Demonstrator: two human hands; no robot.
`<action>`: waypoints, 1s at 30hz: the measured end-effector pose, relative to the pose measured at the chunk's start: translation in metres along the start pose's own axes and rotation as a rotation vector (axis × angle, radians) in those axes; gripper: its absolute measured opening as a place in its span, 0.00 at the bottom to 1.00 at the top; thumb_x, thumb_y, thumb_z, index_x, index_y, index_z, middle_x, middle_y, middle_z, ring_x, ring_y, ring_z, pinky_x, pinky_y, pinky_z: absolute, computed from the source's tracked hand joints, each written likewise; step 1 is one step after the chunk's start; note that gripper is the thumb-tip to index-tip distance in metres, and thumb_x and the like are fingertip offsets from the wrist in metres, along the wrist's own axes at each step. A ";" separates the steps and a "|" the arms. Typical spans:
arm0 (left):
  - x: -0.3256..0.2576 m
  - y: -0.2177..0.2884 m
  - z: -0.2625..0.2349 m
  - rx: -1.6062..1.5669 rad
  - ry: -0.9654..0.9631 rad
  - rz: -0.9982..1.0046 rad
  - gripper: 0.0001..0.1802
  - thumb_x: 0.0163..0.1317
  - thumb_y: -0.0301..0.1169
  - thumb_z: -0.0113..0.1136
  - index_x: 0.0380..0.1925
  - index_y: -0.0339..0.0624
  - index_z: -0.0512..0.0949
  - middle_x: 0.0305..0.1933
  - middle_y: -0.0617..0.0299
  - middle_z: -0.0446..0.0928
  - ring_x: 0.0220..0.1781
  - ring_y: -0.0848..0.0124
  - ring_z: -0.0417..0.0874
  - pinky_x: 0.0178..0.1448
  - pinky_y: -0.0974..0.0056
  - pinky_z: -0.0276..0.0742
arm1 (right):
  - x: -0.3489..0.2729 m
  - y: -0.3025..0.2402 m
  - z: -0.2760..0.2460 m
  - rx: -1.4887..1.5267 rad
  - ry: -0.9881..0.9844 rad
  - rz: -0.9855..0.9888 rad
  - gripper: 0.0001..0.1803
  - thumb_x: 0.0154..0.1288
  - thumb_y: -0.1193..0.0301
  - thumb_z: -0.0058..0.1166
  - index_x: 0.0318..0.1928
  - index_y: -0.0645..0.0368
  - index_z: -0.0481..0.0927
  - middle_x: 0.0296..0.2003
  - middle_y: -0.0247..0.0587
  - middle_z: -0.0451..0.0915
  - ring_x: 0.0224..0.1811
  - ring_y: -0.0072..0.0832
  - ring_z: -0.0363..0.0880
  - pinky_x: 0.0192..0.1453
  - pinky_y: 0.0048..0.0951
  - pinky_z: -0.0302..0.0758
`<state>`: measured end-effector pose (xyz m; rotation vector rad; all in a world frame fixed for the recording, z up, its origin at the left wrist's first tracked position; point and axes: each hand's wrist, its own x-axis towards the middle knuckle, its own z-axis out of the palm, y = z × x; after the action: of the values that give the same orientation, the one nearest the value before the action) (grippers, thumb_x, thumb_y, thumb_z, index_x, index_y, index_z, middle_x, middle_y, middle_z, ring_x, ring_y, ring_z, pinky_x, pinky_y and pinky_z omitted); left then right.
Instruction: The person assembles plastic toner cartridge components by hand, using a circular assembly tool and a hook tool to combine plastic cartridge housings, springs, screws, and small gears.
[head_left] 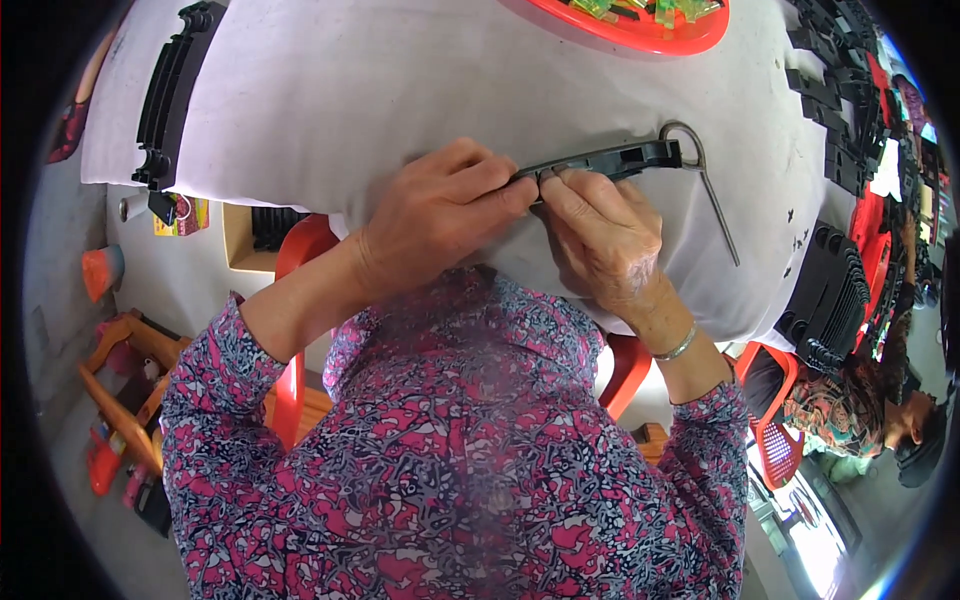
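Note:
A long black plastic part (640, 157) is held between my two hands just above the pale cloth (330, 110). My left hand (445, 212) pinches its left end, fingers closed. The right hand (605, 232) is closed along the middle, with its fingertips pressed against the near side of the part. Fingers hide the left half, so whether a small piece sits between them cannot be seen. Beyond the part's right end lies a bent metal rod (718, 205) with a hooked top, its straight leg slanting toward me.
A red bowl (600, 38) of small green and yellow pieces stands at the far edge. Black parts lie stacked at left (178, 100) and right (828, 300), with more at the far right. Another person (845, 410) sits at right; a red chair (775, 440) is nearby.

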<state>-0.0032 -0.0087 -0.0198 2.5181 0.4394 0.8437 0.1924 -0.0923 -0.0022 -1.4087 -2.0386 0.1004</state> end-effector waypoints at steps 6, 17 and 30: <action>0.005 -0.002 0.001 0.011 0.046 0.046 0.18 0.47 0.23 0.70 0.42 0.41 0.82 0.41 0.61 0.79 0.38 0.61 0.80 0.41 0.60 0.79 | -0.003 -0.003 0.001 -0.047 0.034 0.001 0.13 0.49 0.78 0.64 0.38 0.58 0.81 0.36 0.35 0.80 0.30 0.31 0.80 0.34 0.30 0.75; 0.011 0.012 -0.012 0.023 -0.073 -0.053 0.18 0.49 0.28 0.71 0.43 0.42 0.81 0.43 0.59 0.78 0.40 0.58 0.79 0.43 0.56 0.76 | -0.006 -0.019 -0.002 -0.104 0.079 0.107 0.12 0.51 0.78 0.65 0.39 0.59 0.83 0.38 0.35 0.82 0.31 0.31 0.82 0.35 0.30 0.77; 0.054 0.020 -0.004 -0.198 -0.069 -0.340 0.13 0.57 0.24 0.67 0.43 0.39 0.79 0.35 0.55 0.75 0.35 0.55 0.78 0.40 0.58 0.74 | -0.009 0.009 -0.035 0.231 0.256 0.614 0.07 0.60 0.84 0.62 0.39 0.63 0.85 0.36 0.36 0.81 0.34 0.21 0.79 0.39 0.22 0.76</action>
<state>0.0385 -0.0016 0.0199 2.1996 0.6999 0.6327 0.2207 -0.1070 0.0175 -1.7447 -1.2921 0.3816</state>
